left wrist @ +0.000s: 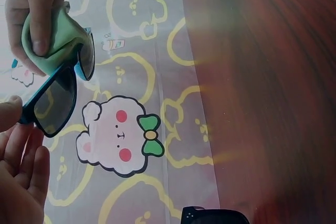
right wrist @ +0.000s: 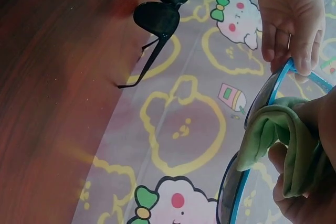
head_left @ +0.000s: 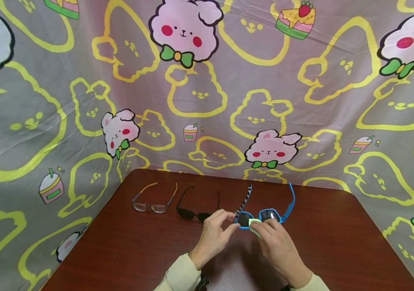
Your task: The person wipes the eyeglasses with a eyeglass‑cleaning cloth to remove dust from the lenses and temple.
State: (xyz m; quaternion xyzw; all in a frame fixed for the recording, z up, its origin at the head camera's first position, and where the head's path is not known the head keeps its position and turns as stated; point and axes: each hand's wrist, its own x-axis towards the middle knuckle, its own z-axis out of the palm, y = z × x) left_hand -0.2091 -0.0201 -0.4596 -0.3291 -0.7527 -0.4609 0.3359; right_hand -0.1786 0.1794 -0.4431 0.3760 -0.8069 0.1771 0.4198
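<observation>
Blue-framed sunglasses (head_left: 269, 214) with dark lenses are held up over the table, their temples spread, one with a black-and-pale pattern. Between thumb and fingers, my left hand (head_left: 216, 230) pinches the frame's left corner, as the left wrist view also shows at the sunglasses (left wrist: 55, 100). A folded light green cloth (right wrist: 273, 135) is gripped in my right hand (head_left: 279, 248). That cloth (left wrist: 60, 43) wraps over the frame around the bridge and the inner edge of a lens. Part of the bridge is hidden beneath it.
Black sunglasses (head_left: 189, 214) lie just left of my left hand, partly hidden by it. Farther left are clear-lens eyeglasses (head_left: 151, 208). All are over a dark red-brown wooden table (head_left: 127, 250), with a cartoon-printed curtain (head_left: 207, 89) behind it and at both sides.
</observation>
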